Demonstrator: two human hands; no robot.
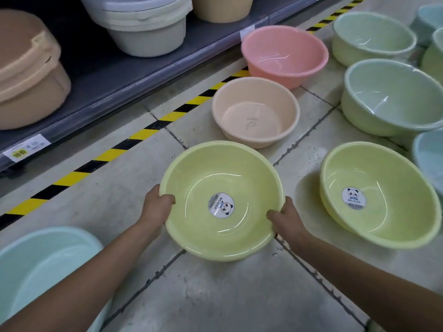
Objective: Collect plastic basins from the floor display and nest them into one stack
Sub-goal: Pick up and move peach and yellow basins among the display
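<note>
While the left hand (pixel 157 207) and right hand (pixel 285 221) each clamp a side of the rim, the yellow-green basin (pixel 221 200) sits between them, likely mid-collection. Next probably calls for nesting it into the matching basin (pixel 378 195) just right of the right hand.

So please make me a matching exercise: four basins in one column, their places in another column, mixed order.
Basins:
1. yellow basin with sideways sticker
2. pink basin
3. beige basin
4. yellow basin with upright sticker

Places:
A. on the floor, to the right of the held basin
B. held by left hand and right hand
C. farthest along the striped tape
D. between the pink basin and the held basin

Pairs: 1-B, 2-C, 3-D, 4-A
</note>
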